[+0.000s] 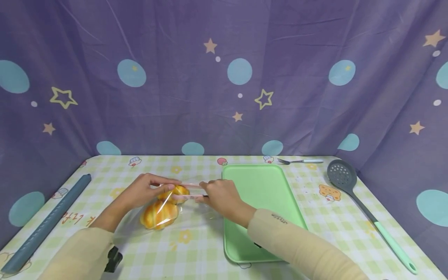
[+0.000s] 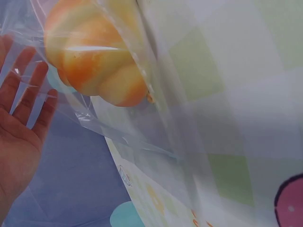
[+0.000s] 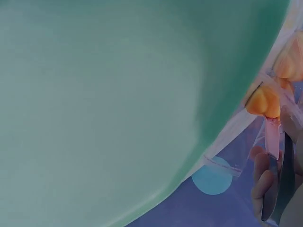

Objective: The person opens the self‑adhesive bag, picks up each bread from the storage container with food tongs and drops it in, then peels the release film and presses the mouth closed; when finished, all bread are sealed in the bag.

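Observation:
Two toy bread rolls (image 1: 159,215), golden with pale stripes, lie in a clear plastic bag (image 1: 181,210) on the left half of the table. My left hand (image 1: 144,191) holds the bag's upper side; in the left wrist view its fingers (image 2: 29,87) are spread behind the clear film, the thumb out of sight there. My right hand (image 1: 224,197) grips metal tongs (image 3: 272,137) with pink tips. Those tips reach left to the farther roll (image 3: 263,101), one on either side; whether they touch it I cannot tell.
A green tray (image 1: 260,186) lies under my right forearm. To its right is a grey slotted skimmer (image 1: 342,175) with a mint handle, and a fork (image 1: 301,161) lies at the back. A long blue-grey box (image 1: 49,223) runs along the left edge. A purple curtain stands behind.

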`<action>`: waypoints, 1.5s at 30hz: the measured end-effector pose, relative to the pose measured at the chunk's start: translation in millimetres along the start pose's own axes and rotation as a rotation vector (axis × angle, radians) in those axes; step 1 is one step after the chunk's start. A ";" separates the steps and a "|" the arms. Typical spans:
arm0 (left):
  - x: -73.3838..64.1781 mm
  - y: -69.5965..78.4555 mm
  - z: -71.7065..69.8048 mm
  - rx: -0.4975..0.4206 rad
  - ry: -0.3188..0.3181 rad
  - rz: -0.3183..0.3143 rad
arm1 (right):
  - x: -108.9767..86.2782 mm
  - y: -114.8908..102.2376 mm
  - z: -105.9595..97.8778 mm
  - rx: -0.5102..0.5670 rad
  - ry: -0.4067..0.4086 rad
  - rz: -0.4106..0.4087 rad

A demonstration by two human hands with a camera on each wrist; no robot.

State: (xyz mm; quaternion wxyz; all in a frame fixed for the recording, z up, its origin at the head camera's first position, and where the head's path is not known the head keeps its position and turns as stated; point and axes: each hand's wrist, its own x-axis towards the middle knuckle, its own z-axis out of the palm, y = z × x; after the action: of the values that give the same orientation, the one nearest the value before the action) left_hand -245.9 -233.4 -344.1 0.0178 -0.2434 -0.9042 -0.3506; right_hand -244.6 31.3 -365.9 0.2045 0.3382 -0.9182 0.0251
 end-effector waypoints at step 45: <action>1.5 -1.4 1.9 0.074 0.004 -0.003 | -74.9 72.2 -55.0 -0.019 0.079 -0.040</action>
State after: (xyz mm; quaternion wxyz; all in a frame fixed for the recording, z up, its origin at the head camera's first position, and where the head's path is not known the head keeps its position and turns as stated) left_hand -247.6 -232.5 -346.1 0.0281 -0.2406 -0.9168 -0.3176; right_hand -218.9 142.8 -338.3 0.2442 0.3533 -0.9027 0.0254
